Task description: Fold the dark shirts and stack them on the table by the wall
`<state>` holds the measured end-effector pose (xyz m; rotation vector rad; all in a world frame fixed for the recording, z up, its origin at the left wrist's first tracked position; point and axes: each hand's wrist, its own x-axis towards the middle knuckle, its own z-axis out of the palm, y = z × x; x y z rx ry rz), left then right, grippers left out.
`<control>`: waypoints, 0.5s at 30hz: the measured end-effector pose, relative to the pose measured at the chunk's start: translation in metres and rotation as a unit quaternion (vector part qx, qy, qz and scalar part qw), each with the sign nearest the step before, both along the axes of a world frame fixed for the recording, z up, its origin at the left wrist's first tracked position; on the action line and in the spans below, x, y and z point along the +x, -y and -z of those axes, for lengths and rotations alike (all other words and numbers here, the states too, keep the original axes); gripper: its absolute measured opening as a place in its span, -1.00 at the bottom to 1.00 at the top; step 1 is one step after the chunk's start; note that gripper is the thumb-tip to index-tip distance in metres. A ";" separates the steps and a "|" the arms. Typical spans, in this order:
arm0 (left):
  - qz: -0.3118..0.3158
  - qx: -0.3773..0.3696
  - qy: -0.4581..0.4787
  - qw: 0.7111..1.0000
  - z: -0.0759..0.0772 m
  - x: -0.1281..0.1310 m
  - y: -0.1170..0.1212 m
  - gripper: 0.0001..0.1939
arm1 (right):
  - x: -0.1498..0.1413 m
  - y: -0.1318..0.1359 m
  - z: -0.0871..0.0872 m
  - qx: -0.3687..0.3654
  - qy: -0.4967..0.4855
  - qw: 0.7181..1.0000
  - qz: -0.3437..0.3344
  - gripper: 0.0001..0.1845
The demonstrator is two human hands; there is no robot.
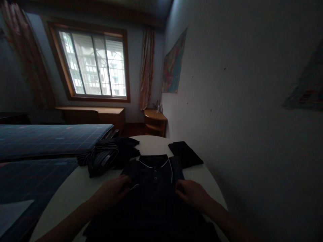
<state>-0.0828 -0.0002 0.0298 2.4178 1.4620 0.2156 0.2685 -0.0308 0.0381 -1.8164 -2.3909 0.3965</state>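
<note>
Two hands on a dark shirt point(155, 195), lower middle of the frame, buttons up. Left hand point(120, 189) and right hand point(189, 192) look curled at its sides; can't tell if either's actually gripping fabric.

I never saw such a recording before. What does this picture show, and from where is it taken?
There is no machine here: one camera on a person's head looks forward and down at two bare hands. On the round, pale table lies a dark shirt with light piping and buttons. The left hand and right hand are at its sides; it is too dark to tell how firmly they grip. Beyond lie striped clothing, left, and folded black cloth, right.
</note>
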 end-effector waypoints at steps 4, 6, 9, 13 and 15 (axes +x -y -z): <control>-0.066 0.136 0.017 0.988 0.017 0.014 -0.034 -0.53 | -0.001 -0.043 0.010 0.099 0.026 0.986 0.135 -0.59; -0.107 0.134 0.010 0.985 0.024 0.020 -0.046 -0.42 | -0.001 -0.058 0.019 0.103 0.034 0.977 0.182 -0.50; -0.146 0.070 -0.006 0.987 0.031 0.024 -0.057 -0.36 | 0.000 -0.069 0.033 0.076 0.040 0.977 0.195 -0.61; -0.147 0.041 -0.008 0.988 0.037 0.017 -0.064 -0.48 | 0.010 -0.073 0.042 0.075 0.001 0.978 0.192 -0.79; -0.149 0.032 -0.009 0.988 0.040 0.010 -0.065 -0.54 | 0.023 -0.074 0.042 0.090 -0.049 0.971 0.217 -0.76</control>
